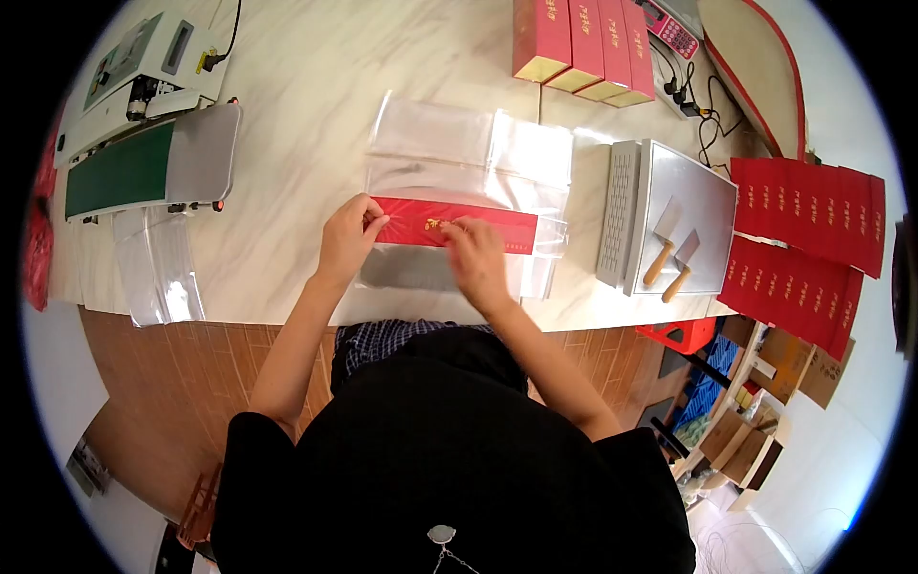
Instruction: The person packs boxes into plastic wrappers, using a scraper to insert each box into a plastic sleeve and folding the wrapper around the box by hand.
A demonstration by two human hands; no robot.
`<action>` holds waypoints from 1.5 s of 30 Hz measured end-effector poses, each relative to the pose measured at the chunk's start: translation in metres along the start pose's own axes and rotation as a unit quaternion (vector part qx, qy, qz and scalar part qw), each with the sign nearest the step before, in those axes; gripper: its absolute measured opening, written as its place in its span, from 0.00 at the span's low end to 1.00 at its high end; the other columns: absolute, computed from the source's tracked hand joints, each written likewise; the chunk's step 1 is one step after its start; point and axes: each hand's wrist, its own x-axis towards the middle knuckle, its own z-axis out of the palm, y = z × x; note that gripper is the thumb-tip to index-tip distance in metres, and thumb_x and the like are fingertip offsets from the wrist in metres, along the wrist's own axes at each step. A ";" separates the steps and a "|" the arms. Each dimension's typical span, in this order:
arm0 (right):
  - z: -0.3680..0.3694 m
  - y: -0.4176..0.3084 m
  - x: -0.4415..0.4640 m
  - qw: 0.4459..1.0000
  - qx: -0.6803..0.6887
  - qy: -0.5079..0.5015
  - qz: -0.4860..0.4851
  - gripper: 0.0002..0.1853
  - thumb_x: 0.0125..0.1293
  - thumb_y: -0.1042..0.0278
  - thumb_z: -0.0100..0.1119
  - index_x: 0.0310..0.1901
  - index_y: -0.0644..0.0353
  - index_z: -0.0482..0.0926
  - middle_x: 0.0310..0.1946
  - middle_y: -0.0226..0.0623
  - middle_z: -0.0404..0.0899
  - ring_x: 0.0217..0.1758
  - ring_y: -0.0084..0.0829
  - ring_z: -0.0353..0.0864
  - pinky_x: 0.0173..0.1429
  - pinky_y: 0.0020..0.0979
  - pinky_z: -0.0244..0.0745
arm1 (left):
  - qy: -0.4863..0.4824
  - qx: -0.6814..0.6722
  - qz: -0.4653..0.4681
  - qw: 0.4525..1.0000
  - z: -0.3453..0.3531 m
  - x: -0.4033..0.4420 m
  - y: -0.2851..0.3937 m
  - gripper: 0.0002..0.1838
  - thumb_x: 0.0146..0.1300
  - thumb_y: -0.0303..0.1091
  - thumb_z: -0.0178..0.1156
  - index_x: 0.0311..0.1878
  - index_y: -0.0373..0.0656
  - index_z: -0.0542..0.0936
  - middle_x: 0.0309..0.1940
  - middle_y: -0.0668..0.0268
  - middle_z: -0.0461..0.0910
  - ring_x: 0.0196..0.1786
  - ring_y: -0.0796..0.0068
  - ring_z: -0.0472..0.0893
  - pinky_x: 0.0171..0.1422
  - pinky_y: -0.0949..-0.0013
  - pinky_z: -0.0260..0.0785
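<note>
A long red box [497, 232] with gold lettering lies on the table in front of me, and creased clear plastic appears to cover its left end. At that end my left hand [352, 237] is closed, thumb and fingertips pinching the edge of the clear plastic bag [379, 212]. Over the middle of the red box is my right hand [475, 260], its fingers bent and smeared by motion. Whether it grips anything cannot be made out. Flat clear plastic bags [430, 134] are spread behind the box, with more plastic under and beside it.
On the right, two wooden-handled scrapers [660, 260] rest on a metal-topped device [693, 182]. Red boxes [545, 43] stand at the back, with more red packaging [794, 287] at far right. A machine with a green belt [120, 172] occupies the left, plastic bags [158, 268] near it.
</note>
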 end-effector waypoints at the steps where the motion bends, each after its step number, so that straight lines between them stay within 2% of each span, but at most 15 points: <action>1: 0.004 -0.010 0.002 1.000 0.000 -0.001 -0.002 0.23 0.54 0.78 0.62 0.55 0.58 0.77 0.51 0.44 0.74 0.56 0.46 0.73 0.60 0.46 0.68 | -0.003 0.004 -0.006 1.000 0.000 0.000 0.001 0.09 0.57 0.24 0.67 0.33 0.38 0.75 0.28 0.62 0.79 0.31 0.66 0.79 0.38 0.66 0.72; 4: 0.015 -0.026 0.003 0.990 -0.117 -0.057 -0.046 0.29 0.56 0.73 0.61 0.63 0.57 0.73 0.55 0.41 0.72 0.59 0.43 0.71 0.62 0.45 0.68 | -0.004 -0.001 -0.010 1.000 -0.002 -0.001 -0.001 0.08 0.58 0.24 0.66 0.35 0.38 0.76 0.30 0.62 0.79 0.32 0.66 0.80 0.38 0.65 0.73; 9: 0.020 -0.031 0.007 0.988 -0.142 -0.065 -0.021 0.29 0.59 0.70 0.60 0.64 0.57 0.72 0.55 0.42 0.71 0.58 0.44 0.71 0.63 0.45 0.68 | 0.049 0.040 0.013 0.998 -0.021 -0.001 -0.020 0.07 0.60 0.24 0.64 0.40 0.39 0.77 0.33 0.61 0.80 0.33 0.65 0.80 0.40 0.65 0.73; 11: 0.022 -0.034 0.010 0.987 -0.147 -0.063 -0.017 0.28 0.60 0.69 0.59 0.65 0.57 0.72 0.55 0.43 0.71 0.58 0.44 0.71 0.63 0.45 0.68 | 0.112 0.089 -0.037 0.989 -0.040 -0.002 -0.044 0.07 0.61 0.25 0.64 0.42 0.39 0.78 0.35 0.61 0.80 0.33 0.64 0.80 0.41 0.65 0.73; 13: 0.020 -0.036 0.013 0.988 -0.136 -0.073 0.000 0.28 0.61 0.69 0.59 0.65 0.57 0.72 0.55 0.44 0.70 0.58 0.44 0.71 0.62 0.46 0.68 | 0.123 0.106 -0.066 0.985 -0.057 -0.004 -0.065 0.06 0.67 0.29 0.60 0.43 0.39 0.78 0.35 0.61 0.81 0.34 0.67 0.80 0.41 0.66 0.73; 15: 0.021 -0.036 0.014 0.989 -0.131 -0.074 0.004 0.27 0.61 0.69 0.59 0.65 0.56 0.72 0.55 0.44 0.70 0.58 0.45 0.70 0.63 0.46 0.68 | 0.147 0.000 -0.153 0.977 -0.066 -0.005 -0.079 0.12 0.73 0.38 0.57 0.46 0.39 0.80 0.38 0.65 0.83 0.39 0.75 0.80 0.45 0.70 0.72; 16: 0.021 -0.037 0.014 0.988 -0.130 -0.077 0.009 0.27 0.62 0.69 0.59 0.65 0.56 0.72 0.55 0.44 0.70 0.58 0.45 0.70 0.63 0.47 0.67 | 0.150 0.003 -0.153 0.977 -0.066 -0.005 -0.083 0.12 0.73 0.38 0.57 0.46 0.39 0.80 0.38 0.65 0.83 0.39 0.75 0.80 0.45 0.70 0.72; 18: 0.022 -0.036 0.014 0.989 -0.121 -0.078 0.011 0.27 0.61 0.69 0.59 0.65 0.57 0.72 0.55 0.44 0.70 0.58 0.45 0.70 0.63 0.47 0.67 | -0.003 -0.214 -0.278 0.936 -0.061 -0.003 -0.084 0.16 0.74 0.42 0.55 0.49 0.38 0.81 0.40 0.65 0.85 0.42 0.76 0.81 0.50 0.70 0.72; 19: 0.022 -0.036 0.014 0.990 -0.117 -0.080 0.017 0.28 0.61 0.70 0.59 0.65 0.57 0.72 0.55 0.44 0.70 0.58 0.45 0.70 0.63 0.47 0.67 | -0.002 -0.214 -0.277 0.937 -0.056 -0.001 -0.074 0.16 0.74 0.42 0.55 0.49 0.38 0.81 0.40 0.65 0.85 0.42 0.76 0.81 0.50 0.70 0.72; 21: 0.020 -0.035 0.014 0.990 -0.114 -0.079 0.011 0.28 0.60 0.70 0.58 0.65 0.57 0.72 0.55 0.44 0.70 0.58 0.45 0.70 0.63 0.47 0.67 | -0.101 -0.288 -0.315 0.899 -0.040 0.001 -0.050 0.16 0.70 0.41 0.61 0.47 0.35 0.82 0.38 0.64 0.85 0.42 0.77 0.82 0.51 0.71 0.72; 24: 0.019 -0.033 0.014 0.990 -0.111 -0.081 0.007 0.28 0.60 0.72 0.59 0.65 0.57 0.72 0.54 0.44 0.70 0.57 0.45 0.70 0.61 0.46 0.67 | -0.098 -0.192 -0.274 0.937 -0.029 0.000 -0.028 0.16 0.67 0.40 0.65 0.47 0.35 0.83 0.38 0.62 0.86 0.42 0.77 0.83 0.50 0.72 0.73; 27: 0.020 -0.034 0.015 0.991 -0.108 -0.073 0.008 0.28 0.59 0.73 0.59 0.64 0.58 0.73 0.54 0.44 0.70 0.56 0.45 0.70 0.60 0.45 0.67 | -0.093 -0.243 -0.273 0.926 -0.023 0.000 -0.048 0.16 0.66 0.38 0.67 0.46 0.34 0.83 0.39 0.62 0.86 0.41 0.77 0.83 0.49 0.73 0.75; 31: 0.028 -0.030 0.011 0.994 -0.098 -0.039 0.013 0.27 0.58 0.72 0.58 0.62 0.59 0.74 0.53 0.44 0.70 0.54 0.45 0.72 0.60 0.46 0.68 | -0.072 -0.216 -0.278 0.933 -0.022 0.000 -0.051 0.13 0.66 0.35 0.65 0.43 0.32 0.83 0.38 0.61 0.85 0.39 0.76 0.83 0.48 0.73 0.76; 39: 0.024 -0.031 0.009 0.994 -0.107 -0.033 0.016 0.26 0.58 0.69 0.60 0.61 0.59 0.73 0.53 0.44 0.70 0.55 0.44 0.71 0.61 0.46 0.68 | -0.092 -0.201 -0.276 0.935 -0.023 0.004 -0.056 0.13 0.69 0.37 0.64 0.40 0.34 0.83 0.36 0.64 0.84 0.40 0.78 0.82 0.50 0.75 0.73; 45: 0.026 -0.030 0.008 0.993 -0.110 -0.033 0.012 0.25 0.60 0.68 0.59 0.60 0.60 0.73 0.53 0.43 0.70 0.55 0.43 0.70 0.63 0.43 0.67 | -0.091 -0.209 -0.279 0.933 -0.023 0.003 -0.060 0.13 0.69 0.37 0.63 0.42 0.34 0.82 0.37 0.62 0.84 0.41 0.76 0.83 0.51 0.73 0.76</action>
